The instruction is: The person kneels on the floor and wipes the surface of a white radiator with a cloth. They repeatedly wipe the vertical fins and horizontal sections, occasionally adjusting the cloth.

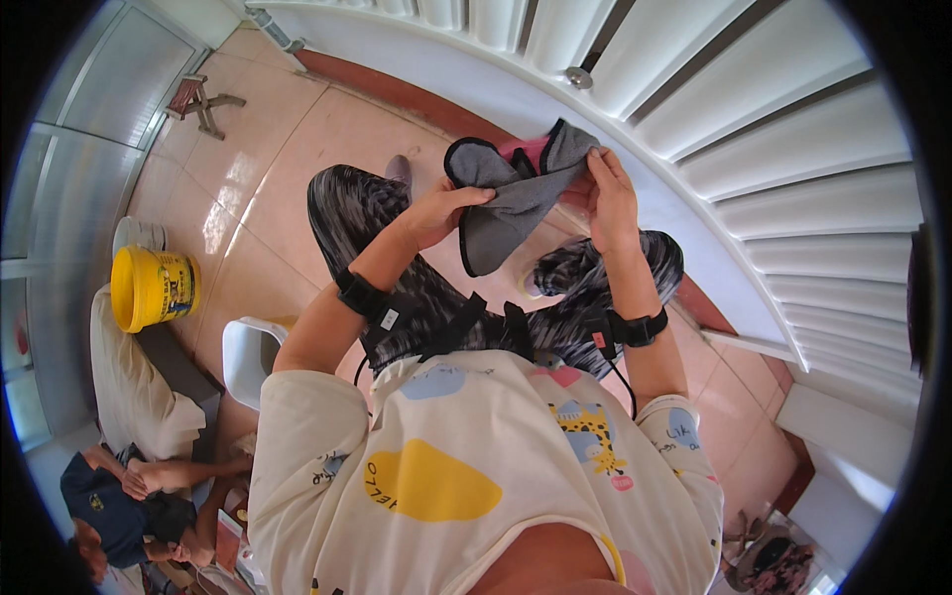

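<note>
A grey fabric piece (513, 216) with black bound edges, seemingly a small garment or cover, hangs between both hands, twisted and folded over itself. Some pink fabric (529, 151) shows behind its upper part. My left hand (440, 212) pinches its near-side fold with the thumb on top. The upper right corner is gripped between the thumb and fingers of my right hand (611, 197). Below the cloth are my knees in patterned black and grey trousers (349, 223). What exactly the cloth item is cannot be told.
A yellow bucket (155, 290), a white bin (253, 357) and a small folding stool (201, 104) stand on the tiled floor at the left. Another person (111, 506) sits at the lower left. A low wall with a white slatted railing (744, 111) curves across the front and right.
</note>
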